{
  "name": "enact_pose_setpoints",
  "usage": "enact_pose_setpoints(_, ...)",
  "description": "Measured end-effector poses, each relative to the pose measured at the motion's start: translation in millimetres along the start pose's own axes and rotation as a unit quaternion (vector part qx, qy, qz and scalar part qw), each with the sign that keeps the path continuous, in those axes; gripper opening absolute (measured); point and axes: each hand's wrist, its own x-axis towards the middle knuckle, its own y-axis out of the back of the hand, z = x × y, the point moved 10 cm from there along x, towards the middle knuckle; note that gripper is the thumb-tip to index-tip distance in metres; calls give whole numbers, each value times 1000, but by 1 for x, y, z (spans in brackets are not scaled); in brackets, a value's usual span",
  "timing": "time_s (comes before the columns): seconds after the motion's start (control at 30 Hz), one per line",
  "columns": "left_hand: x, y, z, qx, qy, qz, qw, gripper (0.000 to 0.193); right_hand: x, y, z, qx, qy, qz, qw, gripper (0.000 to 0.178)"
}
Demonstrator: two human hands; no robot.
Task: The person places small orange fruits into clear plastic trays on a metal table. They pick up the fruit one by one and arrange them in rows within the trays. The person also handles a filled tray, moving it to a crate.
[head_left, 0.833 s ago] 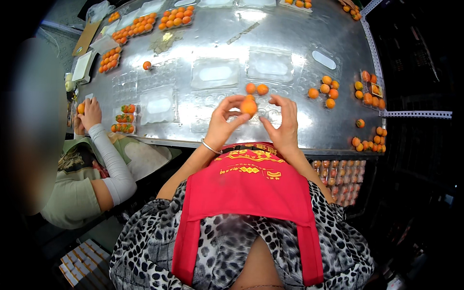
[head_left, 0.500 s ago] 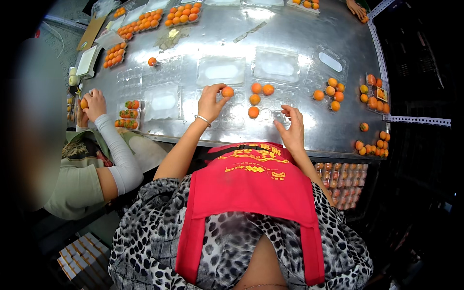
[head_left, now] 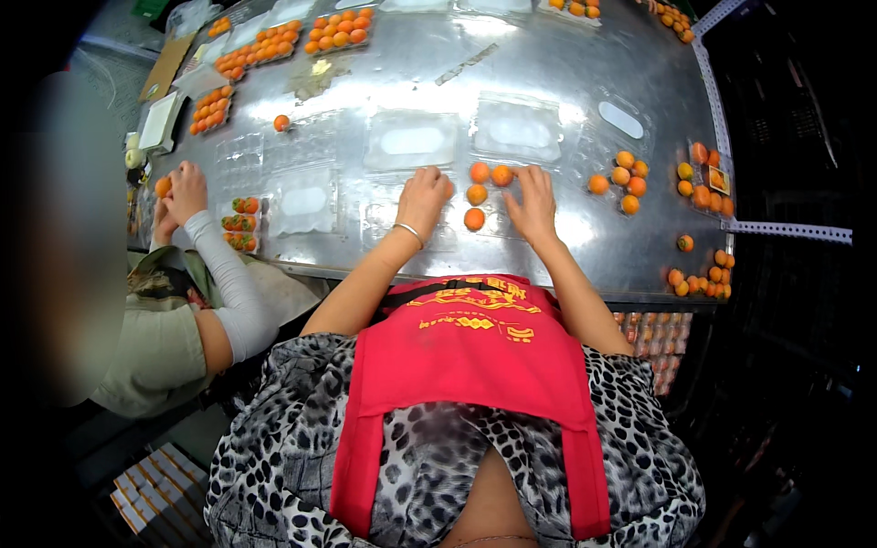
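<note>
My left hand (head_left: 423, 203), with a bracelet on its wrist, is closed around a persimmon (head_left: 448, 189), mostly hidden by the fingers. It hovers over a clear plastic tray (head_left: 437, 236) near the table's front edge. To its right, three orange persimmons stand in a column, the nearest persimmon (head_left: 474, 219) closest to me. Beside the top one sits another persimmon (head_left: 501, 175). My right hand (head_left: 532, 205) is at that fruit's right side, thumb and fingers apart; whether it touches the fruit is hard to tell. Behind are clear lids (head_left: 517, 137) with white oval pads.
Loose persimmons (head_left: 624, 175) lie to the right, with a packed box (head_left: 708, 187) beyond. Filled trays (head_left: 338, 32) line the far left. On my left a co-worker's hands (head_left: 187, 192) hold a fruit, near a tray of persimmons (head_left: 241, 224). Another person's hand shows at the far right corner.
My left hand has moved right with its persimmon, toward the column of fruit. My right hand has moved left and forward, up to the persimmon on the right.
</note>
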Motion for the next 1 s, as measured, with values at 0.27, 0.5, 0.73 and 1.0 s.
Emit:
enact_pose_setpoints(0.27, -1, 44, 15, -116, 57, 57, 990, 53, 31, -17, 6, -97, 65, -47, 992, 44)
enact_pose_setpoints(0.5, -27, 18, 14, -659, 287, -13, 695, 37, 9, 46, -50, 167, 43, -17, 985, 43)
enact_pose_setpoints(0.73, -31, 38, 88, -806, 230, -161, 521, 45, -28, 93, -121, 219, 117, -52, 967, 48)
enact_pose_setpoints(1.0, -30, 61, 102, -797, 176, -125, 564, 46, -40, 103, -126, 232, 89, -9, 969, 50)
